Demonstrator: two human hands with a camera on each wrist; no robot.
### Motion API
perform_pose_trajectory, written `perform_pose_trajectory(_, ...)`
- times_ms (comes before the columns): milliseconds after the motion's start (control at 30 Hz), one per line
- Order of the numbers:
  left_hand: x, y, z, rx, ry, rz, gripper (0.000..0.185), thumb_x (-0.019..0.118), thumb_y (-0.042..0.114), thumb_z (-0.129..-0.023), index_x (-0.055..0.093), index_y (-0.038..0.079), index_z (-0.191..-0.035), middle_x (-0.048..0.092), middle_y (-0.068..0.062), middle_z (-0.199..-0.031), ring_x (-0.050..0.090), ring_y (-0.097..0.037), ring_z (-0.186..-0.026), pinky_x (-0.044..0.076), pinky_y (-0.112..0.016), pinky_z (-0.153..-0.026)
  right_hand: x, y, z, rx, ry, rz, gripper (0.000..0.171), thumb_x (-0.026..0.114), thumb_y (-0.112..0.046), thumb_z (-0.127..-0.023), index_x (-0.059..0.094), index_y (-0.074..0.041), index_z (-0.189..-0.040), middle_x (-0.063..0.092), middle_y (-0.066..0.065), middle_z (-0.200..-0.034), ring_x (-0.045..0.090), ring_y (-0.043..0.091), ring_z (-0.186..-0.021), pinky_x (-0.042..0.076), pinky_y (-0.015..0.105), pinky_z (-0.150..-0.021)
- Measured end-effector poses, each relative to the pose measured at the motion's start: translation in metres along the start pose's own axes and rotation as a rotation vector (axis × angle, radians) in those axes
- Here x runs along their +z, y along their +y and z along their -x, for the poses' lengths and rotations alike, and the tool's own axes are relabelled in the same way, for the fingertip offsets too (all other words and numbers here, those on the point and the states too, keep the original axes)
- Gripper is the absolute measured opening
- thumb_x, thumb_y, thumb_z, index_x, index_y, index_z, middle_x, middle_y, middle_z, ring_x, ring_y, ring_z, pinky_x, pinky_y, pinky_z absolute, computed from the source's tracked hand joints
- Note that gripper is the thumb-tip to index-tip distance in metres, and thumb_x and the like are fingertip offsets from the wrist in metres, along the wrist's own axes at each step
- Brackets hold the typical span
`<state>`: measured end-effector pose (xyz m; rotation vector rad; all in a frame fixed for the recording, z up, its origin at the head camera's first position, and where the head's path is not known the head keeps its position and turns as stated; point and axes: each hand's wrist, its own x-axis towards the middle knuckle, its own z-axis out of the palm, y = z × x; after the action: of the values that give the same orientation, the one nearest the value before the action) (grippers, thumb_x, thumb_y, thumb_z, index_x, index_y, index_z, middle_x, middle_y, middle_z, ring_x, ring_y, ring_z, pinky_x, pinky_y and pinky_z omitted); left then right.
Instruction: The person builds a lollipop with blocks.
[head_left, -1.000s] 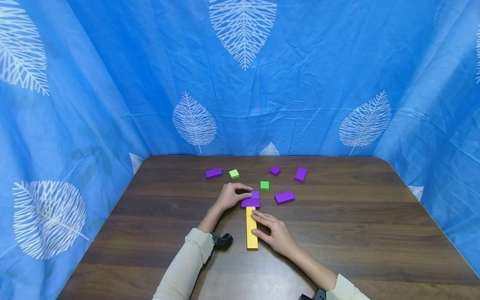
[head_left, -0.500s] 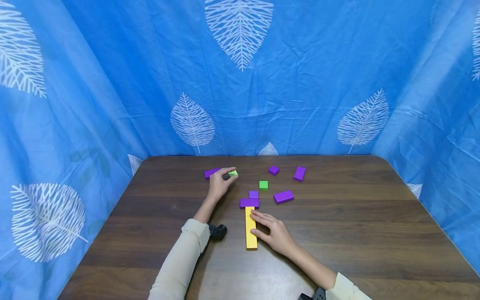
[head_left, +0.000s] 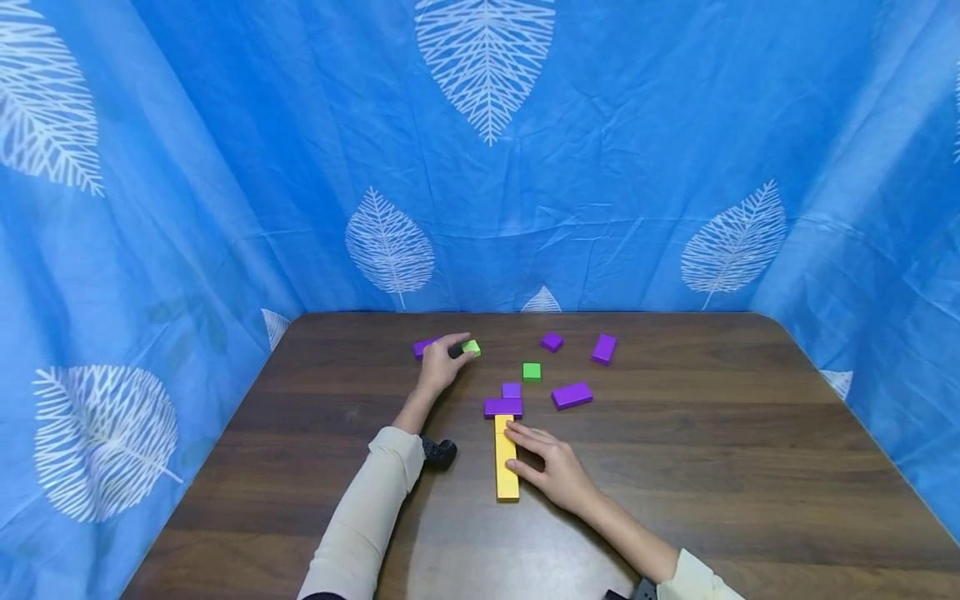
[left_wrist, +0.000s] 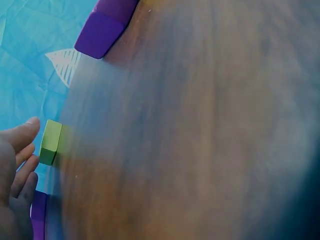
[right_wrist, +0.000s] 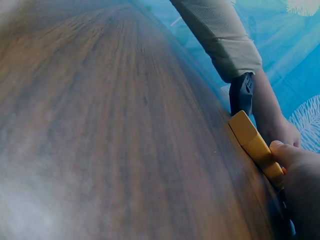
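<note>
My left hand [head_left: 442, 362] is at the light green block [head_left: 471, 347], which shows at its fingertips in the head view. In the left wrist view, thumb and fingers are spread just short of the light green block [left_wrist: 51, 142], apparently without gripping it. My right hand [head_left: 558, 473] rests its fingertips and thumb along the right side of a yellow column [head_left: 507, 479], made of a short piece and a longer one. A long purple block [head_left: 502, 407] lies crosswise at the column's far end, with a small purple block [head_left: 512, 390] against its far side.
Partly behind my left hand lies a purple block [head_left: 424, 347]. A green block [head_left: 532, 372], a small purple block [head_left: 552, 342] and two longer purple blocks [head_left: 603, 349] lie to the right. A blue leaf-print curtain [head_left: 615, 150] hangs behind the wooden table [head_left: 712, 467].
My left hand has left the small purple block and moved away and leftward to the light green block, then stayed there. My right hand has kept its place on the yellow column.
</note>
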<state>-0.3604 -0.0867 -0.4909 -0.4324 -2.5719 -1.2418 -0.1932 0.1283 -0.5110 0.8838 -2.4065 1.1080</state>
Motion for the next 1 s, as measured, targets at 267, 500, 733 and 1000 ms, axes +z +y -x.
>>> perform_pose_trajectory(267,0.003,-0.006,0.005,0.016,-0.001,-0.048,0.033,0.073,0.007,-0.078,0.066,0.000,-0.110,0.064,-0.015,-0.110,0.058,-0.030,-0.107,0.043,-0.038,-0.094,0.003,0.000,0.001,0.010,-0.011,-0.007,0.043,0.071,-0.024,-0.082,0.062,-0.005,-0.120,0.056,0.006,-0.127,0.054,0.026,-0.114,0.044,0.042,-0.093)
perform_pose_trajectory(500,0.003,-0.002,0.012,0.023,0.013,-0.024,0.030,0.074,0.009,-0.078,0.069,0.004,-0.108,0.066,-0.011,-0.107,0.059,-0.025,-0.106,0.043,-0.036,-0.094,0.003,-0.001,0.002,0.019,-0.020,-0.012,0.043,0.070,-0.025,-0.083,0.062,-0.005,-0.120,0.055,0.006,-0.128,0.053,0.026,-0.114,0.043,0.042,-0.093)
perform_pose_trajectory(733,0.002,0.010,0.026,0.061,-0.139,0.077,0.029,0.072,0.015,-0.081,0.069,0.009,-0.109,0.066,-0.005,-0.109,0.059,-0.020,-0.107,0.044,-0.035,-0.094,0.000,-0.002,0.000,0.023,-0.012,0.000,0.043,0.071,-0.023,-0.082,0.062,-0.004,-0.120,0.056,0.006,-0.128,0.054,0.028,-0.113,0.043,0.043,-0.093)
perform_pose_trajectory(1000,0.001,0.010,0.040,0.095,-0.258,0.106,0.029,0.071,0.015,-0.082,0.069,0.011,-0.111,0.065,-0.003,-0.111,0.058,-0.018,-0.107,0.045,-0.035,-0.092,-0.002,-0.001,-0.001,0.040,-0.036,0.005,0.043,0.070,-0.024,-0.082,0.062,-0.005,-0.120,0.055,0.005,-0.128,0.053,0.027,-0.114,0.043,0.043,-0.093)
